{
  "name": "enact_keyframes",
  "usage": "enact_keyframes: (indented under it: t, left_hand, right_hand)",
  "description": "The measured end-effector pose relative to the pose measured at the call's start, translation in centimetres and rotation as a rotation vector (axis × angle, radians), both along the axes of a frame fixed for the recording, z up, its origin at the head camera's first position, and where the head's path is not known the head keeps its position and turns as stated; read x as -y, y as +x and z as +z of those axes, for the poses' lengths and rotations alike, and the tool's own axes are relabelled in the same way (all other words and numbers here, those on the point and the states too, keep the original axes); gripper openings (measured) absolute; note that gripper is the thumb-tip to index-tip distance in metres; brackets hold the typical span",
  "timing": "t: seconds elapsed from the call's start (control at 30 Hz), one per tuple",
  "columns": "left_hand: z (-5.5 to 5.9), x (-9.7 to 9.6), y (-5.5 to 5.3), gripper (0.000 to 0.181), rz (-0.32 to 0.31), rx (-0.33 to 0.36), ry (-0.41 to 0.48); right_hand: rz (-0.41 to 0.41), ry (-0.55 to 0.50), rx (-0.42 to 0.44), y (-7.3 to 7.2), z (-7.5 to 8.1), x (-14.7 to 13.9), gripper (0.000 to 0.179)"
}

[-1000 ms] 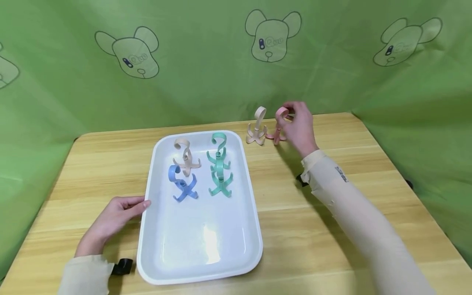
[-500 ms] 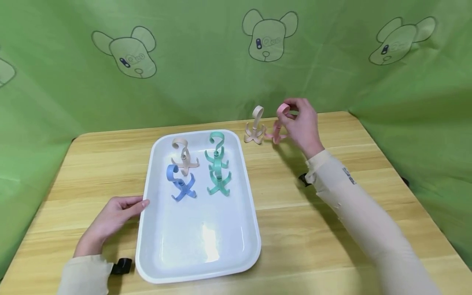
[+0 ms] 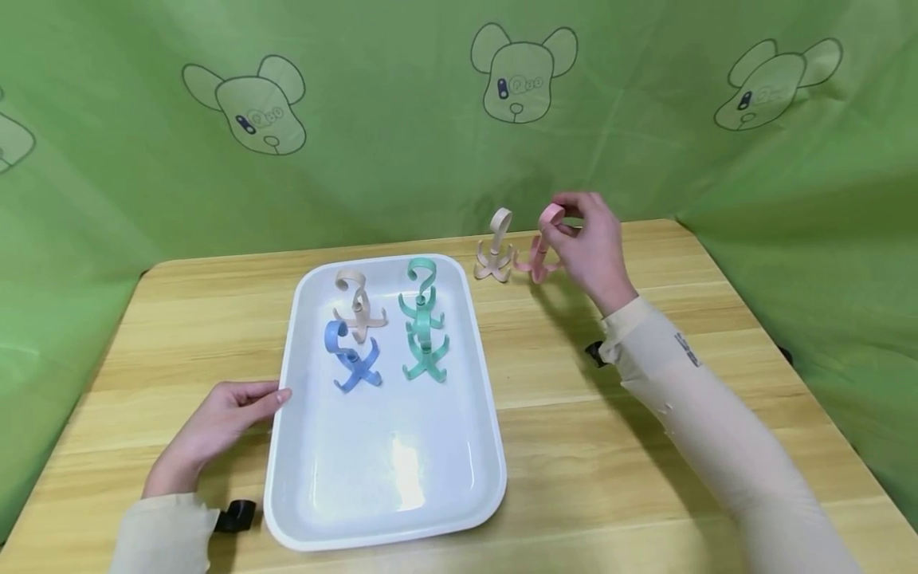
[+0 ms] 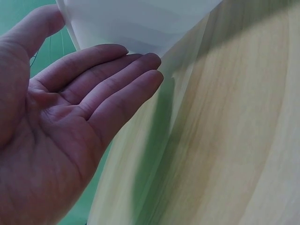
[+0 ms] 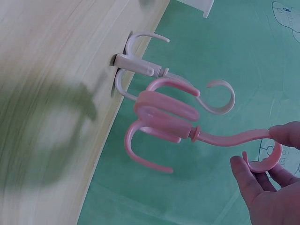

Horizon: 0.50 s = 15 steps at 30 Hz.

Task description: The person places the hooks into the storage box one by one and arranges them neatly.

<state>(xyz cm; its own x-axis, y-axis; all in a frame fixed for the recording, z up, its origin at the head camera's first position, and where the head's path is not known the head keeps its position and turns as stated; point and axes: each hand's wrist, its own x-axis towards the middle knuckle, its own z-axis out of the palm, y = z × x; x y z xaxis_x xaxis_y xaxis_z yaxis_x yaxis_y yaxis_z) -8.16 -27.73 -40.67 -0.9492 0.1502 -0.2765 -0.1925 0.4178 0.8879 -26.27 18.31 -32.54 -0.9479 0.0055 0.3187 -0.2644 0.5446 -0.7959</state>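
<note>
My right hand (image 3: pixel 591 251) pinches the curled top of a pink multi-prong hook hanger (image 5: pixel 164 122) between thumb and fingers at the table's far edge. Its prongs point down in the head view; whether they touch the table I cannot tell. Close on its left, a beige hook hanger (image 3: pixel 493 259) stands upright on the table. My left hand (image 3: pixel 225 426) holds the left rim of a white tray (image 3: pixel 387 494), thumb over the rim and fingers against the outer wall. In the tray's far half are a beige hanger (image 3: pixel 361 319), a blue hanger (image 3: pixel 356 371) and two green hangers (image 3: pixel 426 363).
The wooden table (image 3: pixel 574 446) reaches back to a green curtain (image 3: pixel 394 159) printed with bear heads, which also hangs at both sides. A black strap end (image 3: pixel 237 516) sticks out from the left wrist. The tray's near half shows bare white floor.
The right hand and the pink hanger have shifted slightly right, and the hanger's top has tilted a little. The left hand stays on the tray rim.
</note>
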Motion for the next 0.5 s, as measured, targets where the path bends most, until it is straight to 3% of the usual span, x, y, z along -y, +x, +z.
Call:
enact_keyframes:
  t: [0.5]
  left_hand:
    - [0.0,-0.1,0.1,0.048,-0.008,-0.031,0.005]
  right_hand:
    - [0.065,0.012,-0.061,2.5,0.7,-0.8,0.037]
